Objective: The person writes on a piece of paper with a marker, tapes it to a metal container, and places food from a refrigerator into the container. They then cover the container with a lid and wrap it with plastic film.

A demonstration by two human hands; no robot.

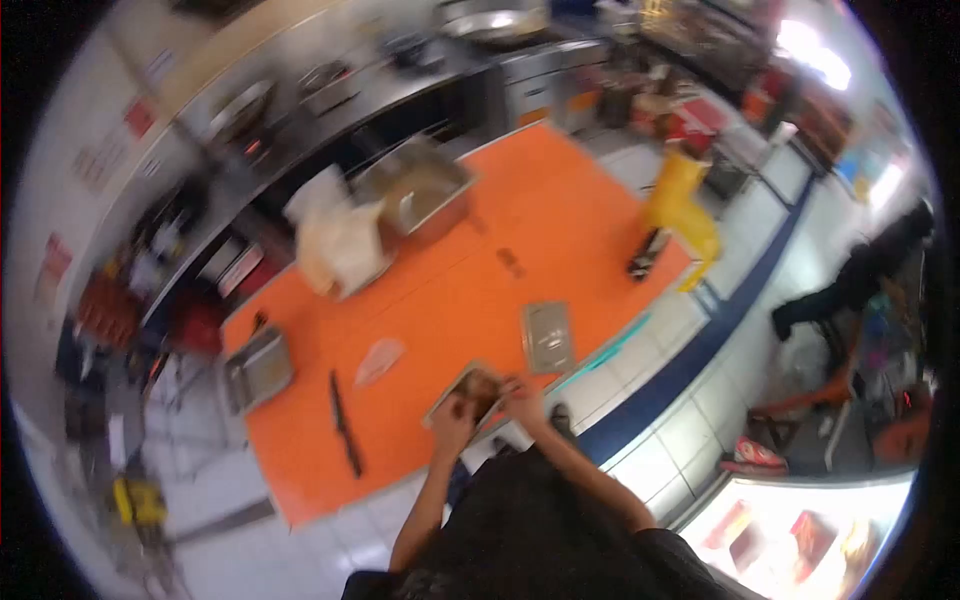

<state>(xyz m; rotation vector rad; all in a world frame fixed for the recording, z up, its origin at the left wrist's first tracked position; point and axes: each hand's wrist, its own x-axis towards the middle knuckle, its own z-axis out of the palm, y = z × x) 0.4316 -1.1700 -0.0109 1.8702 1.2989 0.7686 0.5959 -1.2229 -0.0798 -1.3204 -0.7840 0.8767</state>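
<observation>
A small rectangular metal tray (437,411) holding brown food (480,386) sits at the near edge of the orange table, right in front of me. My left hand (455,422) reaches over the tray's left side, its fingers curled together at the food; what they pinch is too blurred to name. At the tray's right rim, my right hand (521,401) has its fingers bent around the edge. A flat metal lid (547,338) lies on the table just beyond my right hand. Blur hides the finer finger detail.
The orange table (440,310) bears a long dark knife (343,425), a clear plastic bag (380,360), a metal container (260,370), a large metal pan (435,210), a whitish bag (340,240) and a yellow bag (680,200). A lit display case (700,495) stands lower right.
</observation>
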